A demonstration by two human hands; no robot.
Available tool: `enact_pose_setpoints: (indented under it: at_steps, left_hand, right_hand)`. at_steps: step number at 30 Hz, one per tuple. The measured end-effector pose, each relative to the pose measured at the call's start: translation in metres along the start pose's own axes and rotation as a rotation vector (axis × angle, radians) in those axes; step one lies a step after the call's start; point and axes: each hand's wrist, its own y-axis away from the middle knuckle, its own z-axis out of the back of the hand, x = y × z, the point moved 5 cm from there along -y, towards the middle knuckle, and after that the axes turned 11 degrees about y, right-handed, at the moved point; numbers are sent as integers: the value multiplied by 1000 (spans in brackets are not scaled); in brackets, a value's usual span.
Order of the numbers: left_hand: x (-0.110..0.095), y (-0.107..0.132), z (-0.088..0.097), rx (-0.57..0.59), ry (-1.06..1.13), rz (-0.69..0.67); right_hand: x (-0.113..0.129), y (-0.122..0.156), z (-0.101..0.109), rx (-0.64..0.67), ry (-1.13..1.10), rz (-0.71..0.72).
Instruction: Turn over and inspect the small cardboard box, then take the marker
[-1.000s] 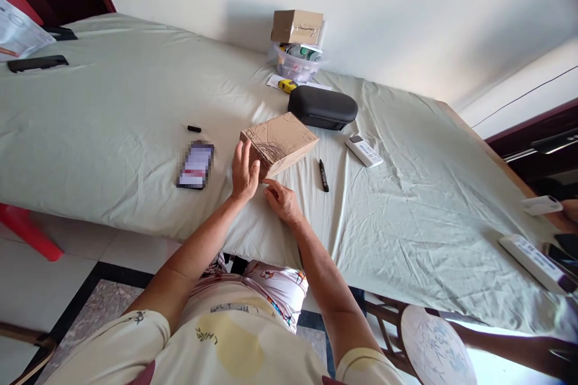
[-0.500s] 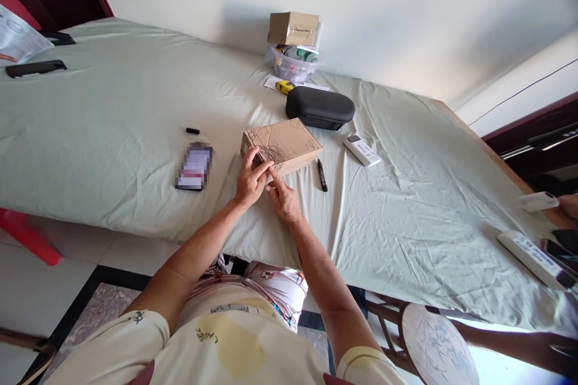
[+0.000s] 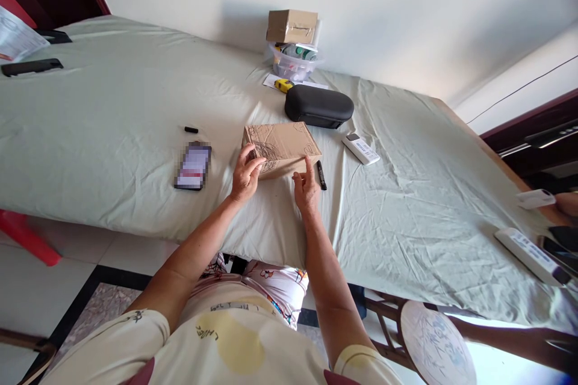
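Note:
A brown cardboard box (image 3: 289, 138) with black scribbled lines on its left part lies on the cloth-covered table in front of me. My left hand (image 3: 246, 175) holds its left front corner, fingers over the corner and thumb at the front edge. At the right front corner, my right hand (image 3: 307, 187) touches the box with a stretched index finger; its thumb stands apart and the other fingers are curled. A black marker (image 3: 321, 175) lies uncapped just right of that hand. Its likely cap, a small black cylinder (image 3: 191, 130), is left of the box, above a phone (image 3: 193, 166) with a blurred screen.
Behind the box are a black hard case (image 3: 318, 106), a yellow tape measure (image 3: 283, 85) and a plastic tub (image 3: 294, 65) topped by another carton (image 3: 292, 26). A white device (image 3: 361, 149) lies to the right. Another person's hand (image 3: 566, 204) shows at the far right edge.
My right hand has slid right along the box's front edge, away from my left hand, to the right corner. The box has turned slightly, its front edge now more level.

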Motion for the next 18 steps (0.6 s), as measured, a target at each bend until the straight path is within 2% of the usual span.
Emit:
enact_pose_setpoints:
  at_steps: [9,18]
  left_hand:
    - [11,-4,13,-87,64,182]
    - [19,-4,11,-113,170,229]
  right_hand:
    - [-13,-3,9,-112,0,-46]
    - [-12,-2,5,-122,-23,-79]
